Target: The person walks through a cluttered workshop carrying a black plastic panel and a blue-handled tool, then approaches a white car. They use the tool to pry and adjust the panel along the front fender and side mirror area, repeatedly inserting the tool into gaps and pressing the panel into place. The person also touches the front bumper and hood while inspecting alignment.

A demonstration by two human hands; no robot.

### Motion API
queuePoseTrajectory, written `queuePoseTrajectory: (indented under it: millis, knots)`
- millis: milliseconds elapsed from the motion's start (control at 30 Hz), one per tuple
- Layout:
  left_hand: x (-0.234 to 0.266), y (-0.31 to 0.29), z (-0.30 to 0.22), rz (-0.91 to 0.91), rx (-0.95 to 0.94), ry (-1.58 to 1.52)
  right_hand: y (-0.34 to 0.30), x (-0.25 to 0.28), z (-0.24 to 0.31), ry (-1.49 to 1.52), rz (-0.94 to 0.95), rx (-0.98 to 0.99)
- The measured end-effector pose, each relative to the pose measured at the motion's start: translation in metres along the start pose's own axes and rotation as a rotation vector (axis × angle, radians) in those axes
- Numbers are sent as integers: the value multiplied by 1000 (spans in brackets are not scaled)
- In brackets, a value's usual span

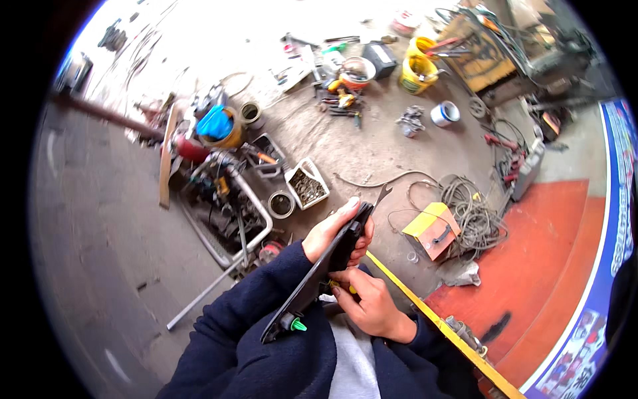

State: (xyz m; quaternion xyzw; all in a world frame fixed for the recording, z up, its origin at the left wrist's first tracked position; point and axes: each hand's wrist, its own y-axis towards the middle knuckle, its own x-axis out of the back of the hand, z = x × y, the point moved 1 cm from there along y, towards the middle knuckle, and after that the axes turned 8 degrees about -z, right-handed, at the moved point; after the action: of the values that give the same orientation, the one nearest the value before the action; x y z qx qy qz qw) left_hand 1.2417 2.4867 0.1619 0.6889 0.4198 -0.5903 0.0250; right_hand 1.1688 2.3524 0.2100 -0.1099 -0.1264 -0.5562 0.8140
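Both hands are holding a long, glossy black plastic panel (319, 279) close over the person's chest: the left hand (332, 229) is wrapping its fingers around the upper end, while the right hand (369, 302) is pinching a small yellow piece against its underside. A flat metal spanner (380, 195) is jutting past the panel's top, above the rough concrete floor (372, 146).

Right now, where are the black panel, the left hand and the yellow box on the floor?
Black panel (312, 282), head view, on the middle of its dark face.
Left hand (330, 233), head view, on the back of the hand gripping the panel's upper end.
Yellow box (432, 228), head view, on its top face.
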Motion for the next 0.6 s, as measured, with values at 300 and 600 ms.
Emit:
queuePoseTrajectory:
  millis: [300,600]
  knots:
    - [-59,104,-70,196,43,129,73,83,-9,-83,-193,62]
    - [-64,155,-162,134,115,93,175,108,-4,-247,-182,140]
